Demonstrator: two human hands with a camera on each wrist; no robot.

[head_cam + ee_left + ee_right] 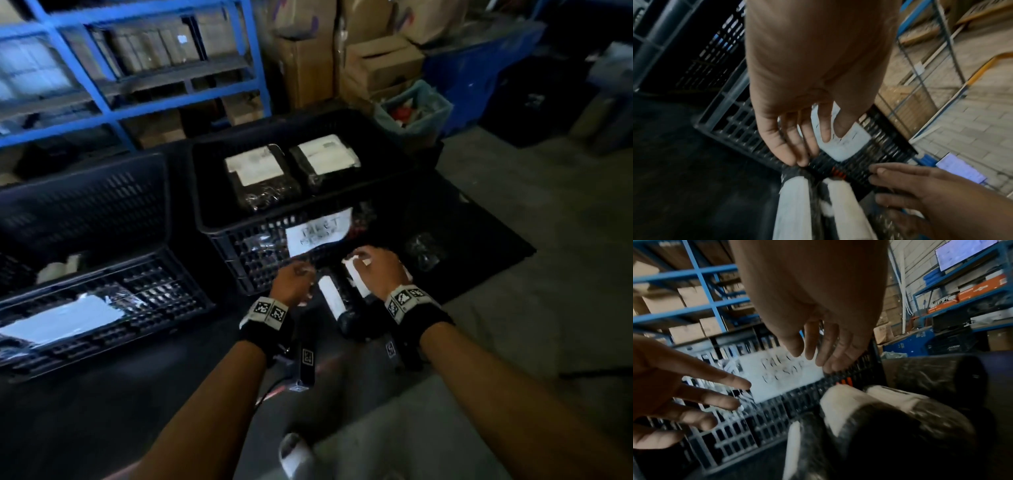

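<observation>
Two black plastic-wrapped packages with white labels [337,303] [356,282] lie side by side on a black mat, just in front of a black crate [246,263]. My left hand [294,282] hovers at the left package's far end, fingers straight, and its fingertips [797,160] touch the wrap there. The right hand [373,269] is over the right package with its fingers [824,350] extended and loose, gripping nothing. Both labels [793,203] [846,203] show in the left wrist view, and both packages [840,405] in the right wrist view.
The crate carries a handwritten paper sign [318,233] and holds two similar packages [260,178]. A second black crate [102,291] stands at left. Another wrapped item [423,251] lies on the mat at right. Blue shelving [137,85], cardboard boxes [380,65] and a lined bin [414,109] stand behind.
</observation>
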